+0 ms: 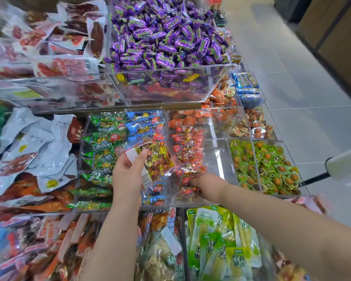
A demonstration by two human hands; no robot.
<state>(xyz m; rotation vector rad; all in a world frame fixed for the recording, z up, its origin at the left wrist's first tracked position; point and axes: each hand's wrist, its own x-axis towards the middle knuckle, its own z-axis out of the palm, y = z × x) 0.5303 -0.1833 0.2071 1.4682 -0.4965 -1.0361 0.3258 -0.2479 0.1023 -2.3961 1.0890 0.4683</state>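
- The left grip (128, 175) is clamped on a clear packet (155, 157) of gold-and-red wrapped snacks, with the thumb beside its white label. It holds the packet above the acrylic bin (218, 157).
- The right grip (206, 186) has its fingertips buried among the red-labelled packets (187, 151) in that bin, so I cannot tell whether they pinch one.
- The print on the packet's label and its barcode strip is too small to read.
- The purple sweets (166, 37) carry a word starting with "K"; the rest is warped.
- The bottom edge cuts off both forearms.

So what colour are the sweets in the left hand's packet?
Gold and red, inside the clear packet; head view.
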